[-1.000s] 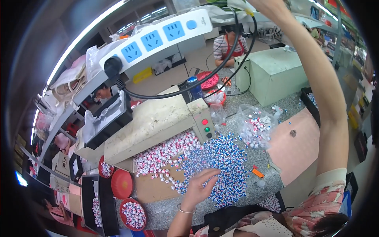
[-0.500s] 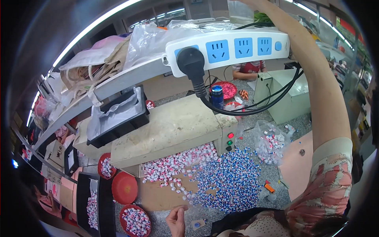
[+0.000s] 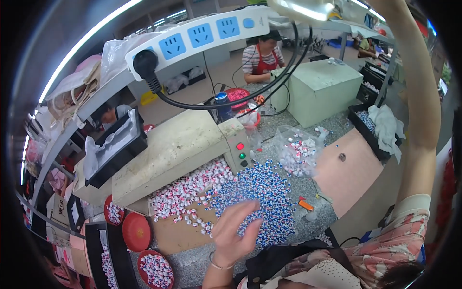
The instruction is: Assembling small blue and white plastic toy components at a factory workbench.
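My left hand (image 3: 236,231) is raised over the near part of the bench, its thumb and fingers apart and nothing visible between them. Beyond and beside it spreads a heap of small blue, white and red pieces (image 3: 267,192). Larger white and pink pieces (image 3: 187,190) lie left of that heap, along a beige box-shaped machine (image 3: 166,154) with a red and a green button. My right arm (image 3: 418,106) reaches up along the right side and leaves the picture at the top, so the right hand is out of sight.
A white power strip (image 3: 192,38) with a black plug hangs across the top, its cable looping right. Red bowls (image 3: 136,232) and a black tray stand at left. An orange lighter-like object (image 3: 305,205) lies right. A person (image 3: 262,60) sits across the bench near a green machine (image 3: 322,86).
The view has swung right, showing more of the co-worker and green machine. My left hand has risen and its fingers have spread from a pinch. My right arm has shifted rightward.
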Demonstrator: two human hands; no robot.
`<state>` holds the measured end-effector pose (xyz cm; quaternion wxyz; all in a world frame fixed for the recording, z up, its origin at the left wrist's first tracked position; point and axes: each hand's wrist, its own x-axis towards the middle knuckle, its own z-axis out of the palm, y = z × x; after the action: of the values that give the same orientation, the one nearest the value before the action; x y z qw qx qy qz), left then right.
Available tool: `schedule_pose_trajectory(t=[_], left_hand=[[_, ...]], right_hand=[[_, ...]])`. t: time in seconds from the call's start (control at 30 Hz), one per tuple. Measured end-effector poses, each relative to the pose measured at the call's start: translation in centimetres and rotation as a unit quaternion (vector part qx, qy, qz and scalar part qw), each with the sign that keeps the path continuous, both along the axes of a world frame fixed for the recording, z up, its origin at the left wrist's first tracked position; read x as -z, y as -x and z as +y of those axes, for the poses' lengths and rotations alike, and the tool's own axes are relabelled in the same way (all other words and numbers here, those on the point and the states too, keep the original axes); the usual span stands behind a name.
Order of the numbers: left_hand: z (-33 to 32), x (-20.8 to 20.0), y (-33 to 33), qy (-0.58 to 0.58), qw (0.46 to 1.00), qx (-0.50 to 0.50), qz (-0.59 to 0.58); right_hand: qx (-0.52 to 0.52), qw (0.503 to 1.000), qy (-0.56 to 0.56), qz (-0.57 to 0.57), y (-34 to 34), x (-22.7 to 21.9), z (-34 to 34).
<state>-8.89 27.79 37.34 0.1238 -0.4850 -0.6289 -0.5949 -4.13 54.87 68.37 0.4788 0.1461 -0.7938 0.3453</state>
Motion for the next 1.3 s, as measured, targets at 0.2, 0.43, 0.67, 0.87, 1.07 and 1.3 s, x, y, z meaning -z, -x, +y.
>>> schedule_pose_trajectory(t=[0.2,0.43,0.67,0.87,1.07,1.3], left_hand=[[11.6,-4.0,-1.9,0.000,0.998,-0.060,0.035],[11.1,2.5,-3.8,0.053,0.989,-0.096,0.099],[8.1,2.9,-5.5,0.105,0.990,-0.046,0.088],[5.5,3.3,-5.0,0.125,0.880,0.382,-0.251],[3.4,3.0,-5.5,0.105,0.840,0.462,-0.266],[-2.1,-1.7,-5.0,0.007,0.959,0.280,0.054]], right_hand=[[-0.015,0.977,-0.032,-0.209,-5.1,19.0,-2.1],[0.043,0.954,-0.122,-0.271,-8.6,21.7,2.4],[0.078,0.946,-0.242,-0.201,-10.1,23.8,0.3],[-0.242,0.911,-0.236,-0.236,-9.4,20.6,0.0],[-0.483,0.843,-0.057,-0.230,-9.0,19.0,2.7],[-0.345,0.874,0.063,-0.336,-12.4,23.3,5.2]])
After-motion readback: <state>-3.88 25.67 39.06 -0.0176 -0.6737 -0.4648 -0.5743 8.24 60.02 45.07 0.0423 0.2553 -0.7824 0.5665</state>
